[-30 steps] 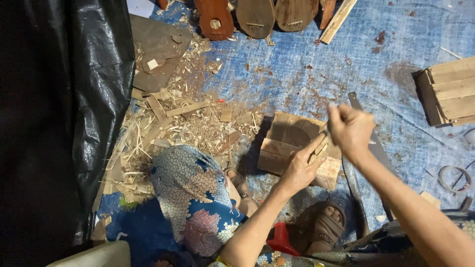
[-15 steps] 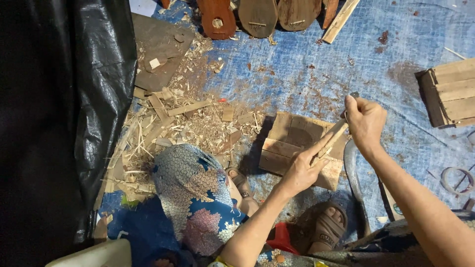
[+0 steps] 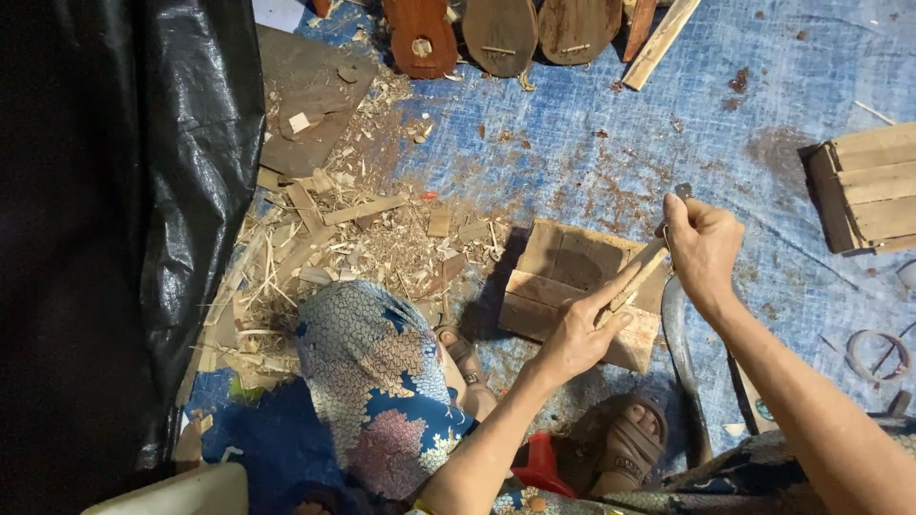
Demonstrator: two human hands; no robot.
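My left hand (image 3: 575, 336) pinches a thin pale wooden stick (image 3: 637, 274) and props it slantwise on a brown wooden block (image 3: 558, 267) that lies on the blue tarp. My right hand (image 3: 704, 246) is closed around a knife at the stick's upper end. The knife's dark end (image 3: 682, 191) pokes out above the fist. A long grey blade (image 3: 679, 353) runs down below that hand; how it joins the handle is hidden. My patterned knee (image 3: 367, 353) is to the left of the block and my sandalled foot (image 3: 625, 439) is just below it.
Wood shavings and offcuts (image 3: 334, 238) are heaped left of the block. Several brown instrument-shaped wooden bodies (image 3: 496, 29) lie at the top edge. A slatted wooden box (image 3: 868, 186) sits at right. Black plastic sheeting (image 3: 114, 238) covers the left side.
My right hand was blurred with motion over the block a second ago; it has moved right and now rests against the stick's upper end. The left hand and the block have barely moved.
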